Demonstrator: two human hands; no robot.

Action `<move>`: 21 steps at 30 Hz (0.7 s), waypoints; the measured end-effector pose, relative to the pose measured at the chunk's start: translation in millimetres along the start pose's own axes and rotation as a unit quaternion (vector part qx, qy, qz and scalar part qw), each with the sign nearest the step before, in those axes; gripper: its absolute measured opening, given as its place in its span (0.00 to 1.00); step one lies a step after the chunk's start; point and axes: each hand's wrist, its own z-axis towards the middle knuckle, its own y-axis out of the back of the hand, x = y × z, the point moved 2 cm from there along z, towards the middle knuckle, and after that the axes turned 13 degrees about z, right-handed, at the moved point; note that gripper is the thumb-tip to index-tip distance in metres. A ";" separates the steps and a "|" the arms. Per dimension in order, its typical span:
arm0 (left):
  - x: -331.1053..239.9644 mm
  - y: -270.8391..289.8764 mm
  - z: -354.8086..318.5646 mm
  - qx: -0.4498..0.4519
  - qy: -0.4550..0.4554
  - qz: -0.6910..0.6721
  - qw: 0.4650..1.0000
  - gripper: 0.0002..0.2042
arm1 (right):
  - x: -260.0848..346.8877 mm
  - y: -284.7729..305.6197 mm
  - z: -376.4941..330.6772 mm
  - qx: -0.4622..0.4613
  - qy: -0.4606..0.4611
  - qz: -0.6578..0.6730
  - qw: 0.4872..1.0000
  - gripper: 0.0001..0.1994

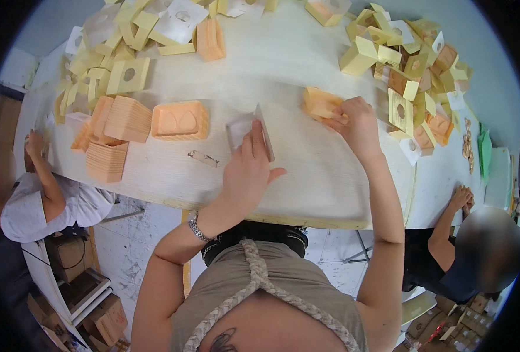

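Observation:
In the middle of the table, my left hand (245, 176) lies with fingers stretched out against a small open folded card sleeve (264, 134) with pale grey walls. Its thumb sticks out to the right, apart from the fingers. My right hand (356, 124) pinches the near right edge of a yellow-orange tray (318, 102), which is tilted and partly covered by the fingers. Left of my left hand sits an orange moulded tray (180, 121) with two rounded hollows, facing up. Between them a clear strip with brown marks (203, 158) lies on the table.
Stacked orange trays (128, 119) stand at the left. Piles of yellow window boxes (129, 75) fill the far left, and another pile (400, 111) the right. A green bag (484, 149) lies at the right edge. Co-workers sit at both sides, one with a white sleeve (31, 205).

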 end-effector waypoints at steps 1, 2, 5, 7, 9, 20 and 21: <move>-0.7 -6.2 -5.1 -0.045 -0.005 -0.077 0.996 0.38 | 12.8 4.6 1.7 -0.025 -0.007 0.075 0.997 0.10; -4.3 -5.3 -8.7 -0.064 0.010 -0.200 0.978 0.36 | 21.0 6.2 -2.1 -0.051 -0.016 0.148 0.987 0.10; -8.1 7.7 -13.5 -0.106 0.027 -0.394 0.913 0.33 | 24.0 -0.7 -26.5 -0.007 -0.209 0.350 0.913 0.08; 11.2 26.4 -5.3 -0.102 -0.011 -0.321 0.941 0.32 | 5.3 -10.7 -56.9 0.035 -0.269 0.367 0.890 0.13; 25.8 27.7 22.7 -0.124 -0.058 -0.114 0.984 0.30 | -1.0 -22.6 -72.8 0.072 -0.273 0.260 0.923 0.19; 64.0 -19.9 12.9 -0.066 0.081 -0.130 0.986 0.33 | 70.9 -18.3 -109.2 0.029 -0.064 0.011 0.997 0.25; 64.8 -20.8 7.8 -0.057 0.071 -0.151 0.984 0.34 | 93.5 -3.8 -99.9 0.048 -0.047 0.083 0.994 0.24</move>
